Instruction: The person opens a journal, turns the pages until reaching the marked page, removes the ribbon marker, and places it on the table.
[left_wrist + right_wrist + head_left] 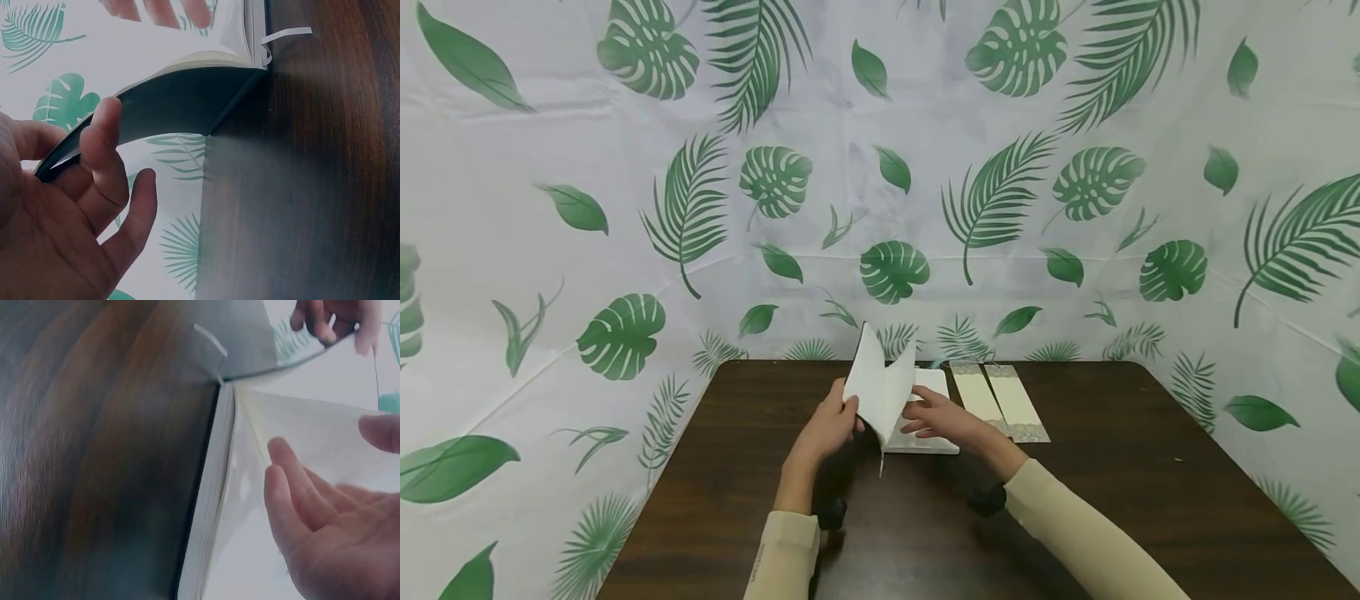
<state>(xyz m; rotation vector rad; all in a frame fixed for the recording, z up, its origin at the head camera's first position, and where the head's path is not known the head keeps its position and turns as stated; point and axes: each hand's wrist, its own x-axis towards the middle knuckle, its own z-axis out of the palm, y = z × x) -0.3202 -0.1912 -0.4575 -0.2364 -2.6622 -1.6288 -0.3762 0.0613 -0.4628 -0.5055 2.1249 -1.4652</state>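
A dark-covered notebook point(928, 443) with white pages lies opened on the table. My left hand point(827, 425) grips its raised front cover point(181, 100) near the outer edge, thumb on the inner side and fingers behind. Between the hands a white leaf point(898, 390) stands up from the spine. My right hand point(337, 531) is beside this leaf, over the right-hand pages, its fingers loosely bent and the thumb apart from them. A white ribbon marker point(287, 32) sticks out at the bottom of the spine.
Two cream strips point(1017, 403) with patterned ends lie to the right of the notebook, near the back of the dark wooden table point(1112, 467). A white leaf-print cloth point(820, 208) hangs behind and at both sides.
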